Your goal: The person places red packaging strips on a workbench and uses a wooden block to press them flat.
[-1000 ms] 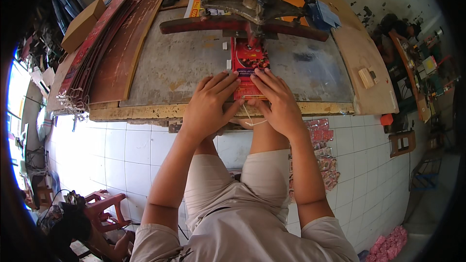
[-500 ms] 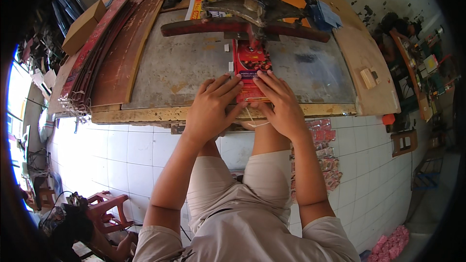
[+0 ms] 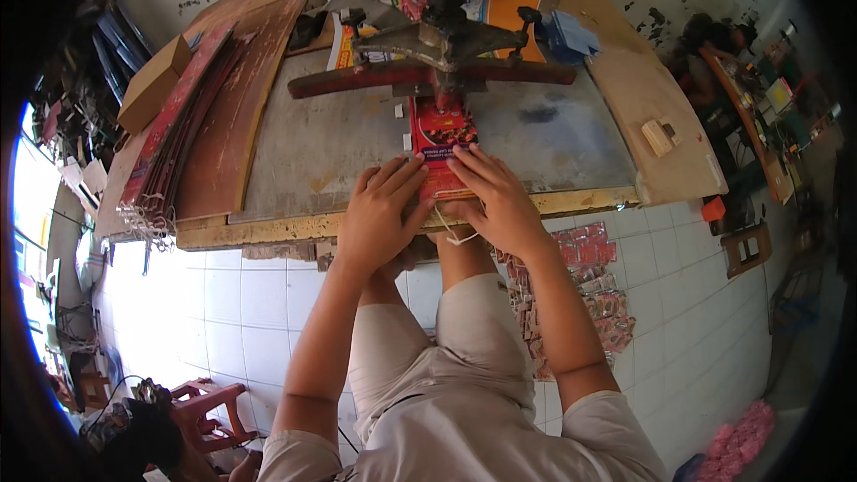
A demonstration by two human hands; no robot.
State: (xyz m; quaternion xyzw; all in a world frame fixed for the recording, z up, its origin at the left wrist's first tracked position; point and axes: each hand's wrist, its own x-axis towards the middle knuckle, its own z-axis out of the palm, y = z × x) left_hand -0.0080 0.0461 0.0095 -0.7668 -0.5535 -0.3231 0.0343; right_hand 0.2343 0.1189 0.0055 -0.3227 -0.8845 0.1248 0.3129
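A red printed bag or packet [image 3: 445, 132], flat and narrow, lies on the grey metal plate of the table; I cannot tell whether it is one or a stack. From its near end a thin white cord [image 3: 457, 237] droops over the table's front edge. My left hand [image 3: 382, 207] rests along its left side, fingers stretched flat and tips on its edge. On the other side my right hand [image 3: 496, 202] lies with fingers extended over its right edge. The far end sits under the middle of a metal press arm with a red crossbar [image 3: 357, 79].
Reddish boards [image 3: 214, 116] and a cardboard box [image 3: 153, 85] lie at the table's left. A small wooden block [image 3: 659, 137] sits at the right. Red packets [image 3: 589, 286] are laid on the tiled floor; a red stool [image 3: 210, 411] stands lower left.
The whole view has shifted slightly, so the table appears lower and further left. Both hands stay on the red bag or packet, with nearly the same pose.
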